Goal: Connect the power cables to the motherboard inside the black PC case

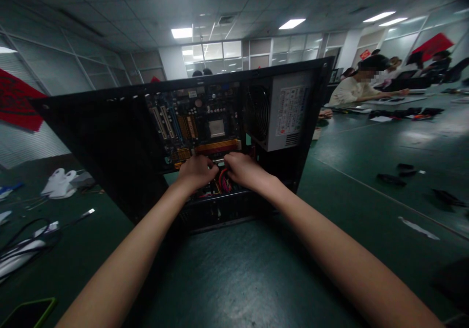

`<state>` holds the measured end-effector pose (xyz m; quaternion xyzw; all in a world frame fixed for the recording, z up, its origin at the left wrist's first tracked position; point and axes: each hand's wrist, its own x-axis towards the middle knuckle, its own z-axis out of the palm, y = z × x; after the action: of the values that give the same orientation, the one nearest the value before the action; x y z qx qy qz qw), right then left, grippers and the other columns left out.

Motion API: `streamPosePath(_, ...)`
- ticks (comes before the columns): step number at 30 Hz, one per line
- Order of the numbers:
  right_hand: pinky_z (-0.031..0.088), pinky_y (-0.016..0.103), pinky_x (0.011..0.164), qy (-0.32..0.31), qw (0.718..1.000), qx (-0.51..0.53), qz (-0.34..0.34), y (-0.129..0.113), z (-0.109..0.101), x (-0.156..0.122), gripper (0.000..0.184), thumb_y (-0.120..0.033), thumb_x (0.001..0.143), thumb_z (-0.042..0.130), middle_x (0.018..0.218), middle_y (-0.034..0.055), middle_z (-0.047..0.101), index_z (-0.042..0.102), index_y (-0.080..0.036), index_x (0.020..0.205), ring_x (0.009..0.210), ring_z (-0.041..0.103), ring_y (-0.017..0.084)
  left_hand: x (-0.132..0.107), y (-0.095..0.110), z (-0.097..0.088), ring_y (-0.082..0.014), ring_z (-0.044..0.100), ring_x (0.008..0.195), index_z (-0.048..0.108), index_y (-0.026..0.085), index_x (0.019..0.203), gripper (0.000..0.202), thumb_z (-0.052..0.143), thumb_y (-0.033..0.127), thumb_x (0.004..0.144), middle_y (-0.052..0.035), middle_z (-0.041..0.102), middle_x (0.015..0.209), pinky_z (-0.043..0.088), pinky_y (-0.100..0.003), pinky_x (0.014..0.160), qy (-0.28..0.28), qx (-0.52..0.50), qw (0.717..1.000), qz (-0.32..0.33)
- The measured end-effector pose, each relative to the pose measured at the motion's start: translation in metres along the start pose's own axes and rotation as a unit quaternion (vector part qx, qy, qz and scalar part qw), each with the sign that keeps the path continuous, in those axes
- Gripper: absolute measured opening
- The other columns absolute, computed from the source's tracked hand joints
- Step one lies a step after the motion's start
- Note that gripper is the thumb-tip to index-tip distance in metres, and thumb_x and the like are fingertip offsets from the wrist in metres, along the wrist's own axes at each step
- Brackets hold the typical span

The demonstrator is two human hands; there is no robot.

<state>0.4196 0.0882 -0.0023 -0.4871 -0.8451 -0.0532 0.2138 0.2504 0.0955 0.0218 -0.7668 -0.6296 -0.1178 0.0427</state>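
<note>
An open black computer case (110,137) lies on the green table in front of me, its inside facing me. A motherboard (194,123) with coloured slots fills the middle, and a grey power supply (289,113) with a fan sits at its right. Both my hands reach into the lower part of the case. My left hand (196,171) is closed, fingers curled down by the board's lower edge. My right hand (244,169) is closed too, next to a bundle of red and pink cables (223,180). What the fingers hold is hidden.
White objects (60,182) and black cables (22,240) lie on the table at the left, a phone (27,313) at the bottom left corner. Small dark parts (392,177) are scattered at the right. Other people (357,86) sit at a far table.
</note>
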Motion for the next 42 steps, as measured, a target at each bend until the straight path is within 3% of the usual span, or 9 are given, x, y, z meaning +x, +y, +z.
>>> streamPosePath(14, 0.040, 0.028, 0.077, 0.028, 0.999, 0.016, -0.022, 0.003, -0.001, 0.008, 0.017, -0.005, 0.083, 0.057, 0.107, 0.0110, 0.065, 0.062, -0.014, 0.097, 0.096, 0.060, 0.021, -0.001, -0.001, 0.002, -0.0283, 0.071, 0.092, 0.079, 0.027, 0.095, 0.037, 0.048, 0.047, 0.088, -0.0087, 0.076, 0.092, 0.054, -0.035, 0.078, 0.002, -0.004, 1.000, 0.009)
streamPosePath(35, 0.046, 0.031, 0.077, 0.007, 0.999, -0.023, -0.024, -0.006, -0.004, 0.018, 0.023, -0.007, 0.089, 0.052, 0.115, 0.0142, 0.063, 0.061, -0.015, 0.108, 0.099, 0.066, 0.026, -0.004, 0.000, 0.002, -0.0292, 0.072, 0.086, 0.077, 0.022, 0.088, 0.041, 0.042, 0.044, 0.092, -0.0115, 0.075, 0.089, 0.052, -0.036, 0.072, -0.019, 0.017, 0.999, 0.024)
streamPosePath(42, 0.049, 0.034, 0.080, -0.006, 0.999, -0.048, -0.017, -0.005, -0.003, 0.020, 0.022, -0.009, 0.092, 0.048, 0.117, 0.0149, 0.062, 0.059, -0.014, 0.110, 0.101, 0.066, 0.027, -0.005, 0.003, 0.002, -0.0308, 0.071, 0.091, 0.075, 0.020, 0.092, 0.043, 0.038, 0.040, 0.093, -0.0133, 0.075, 0.095, 0.054, -0.038, 0.077, -0.034, 0.029, 0.999, 0.022)
